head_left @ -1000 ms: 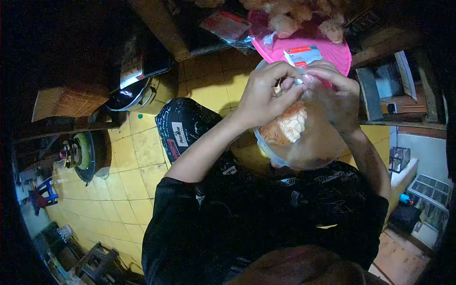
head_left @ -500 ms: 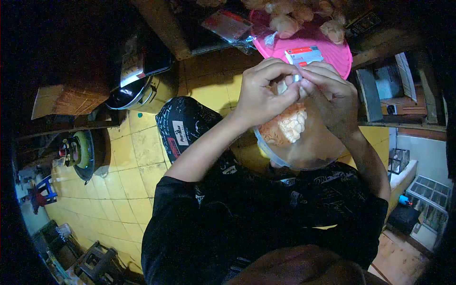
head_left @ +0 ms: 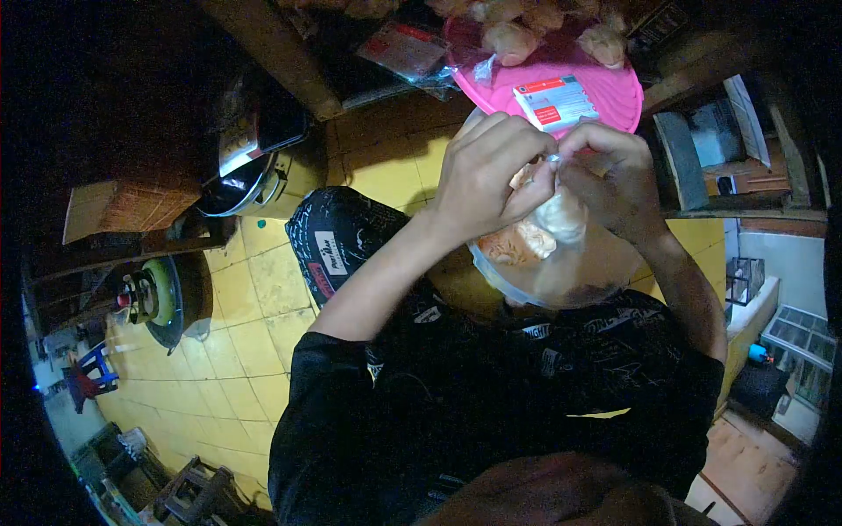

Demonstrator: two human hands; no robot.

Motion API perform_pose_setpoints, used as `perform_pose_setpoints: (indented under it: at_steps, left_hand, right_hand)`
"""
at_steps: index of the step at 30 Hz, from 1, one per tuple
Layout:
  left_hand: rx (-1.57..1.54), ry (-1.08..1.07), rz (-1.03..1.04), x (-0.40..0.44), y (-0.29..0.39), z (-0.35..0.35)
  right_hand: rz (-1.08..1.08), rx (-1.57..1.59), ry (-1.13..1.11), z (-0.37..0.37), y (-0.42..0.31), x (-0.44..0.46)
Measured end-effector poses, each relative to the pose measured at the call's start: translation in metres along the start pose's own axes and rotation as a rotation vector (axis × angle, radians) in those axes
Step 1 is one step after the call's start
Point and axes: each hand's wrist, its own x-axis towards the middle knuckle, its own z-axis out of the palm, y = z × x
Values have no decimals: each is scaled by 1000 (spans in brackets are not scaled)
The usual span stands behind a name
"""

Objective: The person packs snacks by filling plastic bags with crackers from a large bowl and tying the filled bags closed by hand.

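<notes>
My left hand (head_left: 495, 167) and my right hand (head_left: 614, 180) meet fingertip to fingertip, both pinching the gathered top of a small clear plastic bag (head_left: 561, 217). Pale contents fill the bag, which hangs below my fingers. Beneath it, a round translucent tub (head_left: 605, 272) rests at my lap. Inside the tub lie orange-brown pieces (head_left: 504, 248) and some paler ones, whose kind I cannot make out. My hands cover part of the tub's far side.
Beyond my hands, a pink tray (head_left: 627, 110) carries a red-and-white packet (head_left: 557, 103) and several filled bags (head_left: 510, 42). A flat plastic packet (head_left: 403, 51) lies left of it. A large metal pot (head_left: 285, 180) and a cardboard box (head_left: 132, 209) stand at left.
The filled bag now hangs in fuller view under my fingers, covering some of the tub's pale pieces. My right fingers have bent more, and the view has shifted slightly.
</notes>
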Motion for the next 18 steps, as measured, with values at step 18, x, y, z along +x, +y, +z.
perform_pose_setpoints:
  at_steps: [18]
  left_hand:
    - [42, 26, -189, -13, 6, 15]
  right_hand:
    - [-200, -422, 194, 10, 18, -2]
